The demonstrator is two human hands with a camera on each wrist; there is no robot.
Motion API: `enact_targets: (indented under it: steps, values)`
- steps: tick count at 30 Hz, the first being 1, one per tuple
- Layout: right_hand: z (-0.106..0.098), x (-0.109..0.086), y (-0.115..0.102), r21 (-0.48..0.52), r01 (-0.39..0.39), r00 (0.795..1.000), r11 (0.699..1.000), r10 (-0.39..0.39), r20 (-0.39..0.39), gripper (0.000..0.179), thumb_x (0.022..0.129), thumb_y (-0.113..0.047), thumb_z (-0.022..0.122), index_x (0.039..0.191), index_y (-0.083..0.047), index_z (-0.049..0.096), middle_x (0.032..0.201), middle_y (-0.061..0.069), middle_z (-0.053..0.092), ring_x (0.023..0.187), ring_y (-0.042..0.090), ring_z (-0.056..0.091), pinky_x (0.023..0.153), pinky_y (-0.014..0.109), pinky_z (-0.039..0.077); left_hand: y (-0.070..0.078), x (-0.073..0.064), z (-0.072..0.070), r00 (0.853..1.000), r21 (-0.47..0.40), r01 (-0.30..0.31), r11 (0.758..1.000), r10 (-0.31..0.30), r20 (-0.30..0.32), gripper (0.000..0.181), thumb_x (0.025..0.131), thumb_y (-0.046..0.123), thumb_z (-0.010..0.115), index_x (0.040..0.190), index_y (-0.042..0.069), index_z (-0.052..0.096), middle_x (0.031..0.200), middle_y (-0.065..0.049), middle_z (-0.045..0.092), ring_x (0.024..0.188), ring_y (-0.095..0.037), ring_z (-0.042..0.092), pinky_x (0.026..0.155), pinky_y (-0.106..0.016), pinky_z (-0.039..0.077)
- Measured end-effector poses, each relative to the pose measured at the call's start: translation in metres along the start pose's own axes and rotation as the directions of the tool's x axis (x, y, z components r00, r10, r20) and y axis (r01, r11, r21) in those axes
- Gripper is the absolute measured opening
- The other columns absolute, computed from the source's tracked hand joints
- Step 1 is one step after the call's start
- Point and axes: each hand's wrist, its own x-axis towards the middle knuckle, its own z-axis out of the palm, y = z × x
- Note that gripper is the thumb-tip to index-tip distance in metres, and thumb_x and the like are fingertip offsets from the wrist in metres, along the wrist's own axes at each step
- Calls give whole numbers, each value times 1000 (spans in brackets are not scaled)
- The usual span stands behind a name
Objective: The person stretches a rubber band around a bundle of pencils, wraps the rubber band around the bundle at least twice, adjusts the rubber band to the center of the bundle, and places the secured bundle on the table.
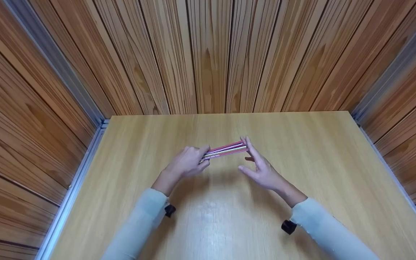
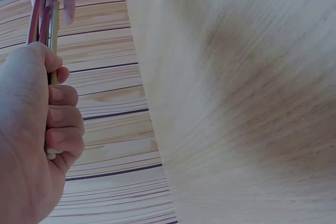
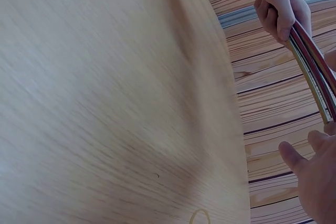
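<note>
Above the table, my left hand (image 1: 190, 161) grips a bundle of pencils (image 1: 226, 149) in red, dark, yellow and white stripes. In the left wrist view its fingers are curled round the pencils (image 2: 43, 24), hiding their lower ends. The bundle slants slightly up toward the right. My right hand (image 1: 264, 171) is at the far ends, fingers extended against the tips and thumb held apart below. In the right wrist view, the pencils (image 3: 312, 69) run from the left hand (image 3: 283, 3) down to the right hand (image 3: 317, 174).
A light wooden table (image 1: 208, 216) lies under both hands. A thin yellow loop (image 3: 199, 213) shows at the bottom of the right wrist view. Wood-plank walls (image 1: 208, 54) with metal edge strips (image 1: 74, 184) border the table at the back and sides.
</note>
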Motion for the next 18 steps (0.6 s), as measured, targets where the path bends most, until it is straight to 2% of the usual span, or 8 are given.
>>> enact_targets:
  steps: [4,10,14,18]
  values:
    - [1,1,-3,13,-18,1000,1000,18,10,100,109,-6,70,179,0,-1,190,21,9,176,47,18,129,69,40,3,0,-1,1000,-17,19,1000,-18,14,24,112,26,63,132,11,64,93,-6,66,73,-17,55,61,-27,41]
    - [3,2,-6,27,-13,999,1000,12,35,105,109,-7,72,179,-1,-7,191,21,3,177,47,13,129,71,39,5,0,-1,1000,32,-9,999,9,22,20,113,23,62,130,12,60,92,-7,64,71,-18,53,61,-27,40]
    - [3,1,-5,25,-15,1000,1000,14,25,106,109,-8,71,178,0,-9,190,21,2,176,47,12,129,73,39,3,1,0,999,23,-18,1000,18,30,21,113,24,62,131,13,60,94,-8,66,70,-17,53,60,-27,41]
    - [3,1,-4,29,-26,998,999,24,55,108,109,-9,72,178,-3,-11,191,20,-3,177,47,11,130,72,38,1,2,-3,999,22,-32,999,31,16,22,113,26,62,130,12,61,93,-8,67,70,-17,54,61,-26,41]
